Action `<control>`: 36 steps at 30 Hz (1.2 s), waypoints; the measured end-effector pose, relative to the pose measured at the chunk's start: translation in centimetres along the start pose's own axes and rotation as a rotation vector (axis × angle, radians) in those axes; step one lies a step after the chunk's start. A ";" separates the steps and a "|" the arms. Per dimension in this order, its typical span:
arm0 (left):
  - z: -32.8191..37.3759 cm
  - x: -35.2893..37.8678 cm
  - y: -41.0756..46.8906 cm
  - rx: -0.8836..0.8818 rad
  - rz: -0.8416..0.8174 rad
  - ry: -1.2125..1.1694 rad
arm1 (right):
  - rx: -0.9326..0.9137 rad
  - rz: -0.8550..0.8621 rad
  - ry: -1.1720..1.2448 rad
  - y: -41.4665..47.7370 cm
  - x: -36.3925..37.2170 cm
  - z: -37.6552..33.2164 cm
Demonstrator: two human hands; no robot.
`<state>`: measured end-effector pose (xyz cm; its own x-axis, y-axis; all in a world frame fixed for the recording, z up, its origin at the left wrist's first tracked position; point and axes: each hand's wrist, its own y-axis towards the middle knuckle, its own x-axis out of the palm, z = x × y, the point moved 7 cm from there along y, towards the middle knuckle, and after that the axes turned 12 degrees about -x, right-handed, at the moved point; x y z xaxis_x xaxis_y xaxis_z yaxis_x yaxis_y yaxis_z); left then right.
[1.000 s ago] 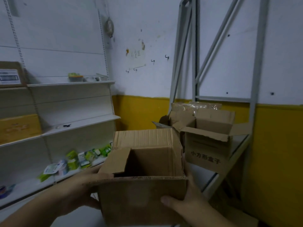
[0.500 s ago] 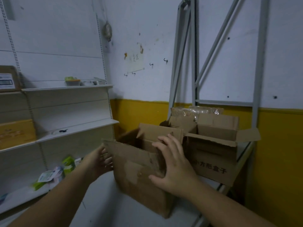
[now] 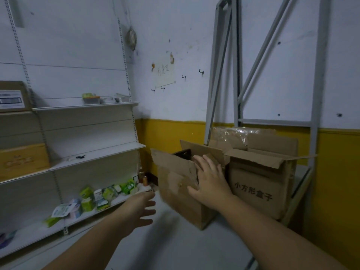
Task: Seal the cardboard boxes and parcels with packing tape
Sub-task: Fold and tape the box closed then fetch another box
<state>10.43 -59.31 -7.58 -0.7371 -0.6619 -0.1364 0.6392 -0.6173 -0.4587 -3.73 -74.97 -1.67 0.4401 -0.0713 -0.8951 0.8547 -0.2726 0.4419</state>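
my right hand (image 3: 209, 182) presses flat on the open box (image 3: 181, 191) to steady it; my left hand (image 3: 140, 207), grip wide and empty, hangs near its left side

Dim, bluish-grey light throughout, its source out of view. The left hand (image 3: 139, 208) is smeared by motion blur at 7 o'clock. Wide-angle distortion bends the shelving (image 3: 87, 152) at 9 o'clock. A soft shadow lies on the worktop (image 3: 175, 246) beneath the box (image 3: 181, 191).
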 end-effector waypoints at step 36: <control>-32.1 -41.3 -53.5 -0.509 1.281 0.413 | -0.383 -0.770 1.272 -11.1 3.9 -63.4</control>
<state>-0.32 14.73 -5.62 0.2082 -0.4125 -0.8869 0.8172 0.5716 -0.0740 5.92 -11.34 -6.30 -0.3620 0.8628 -0.3529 0.9080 0.4120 0.0761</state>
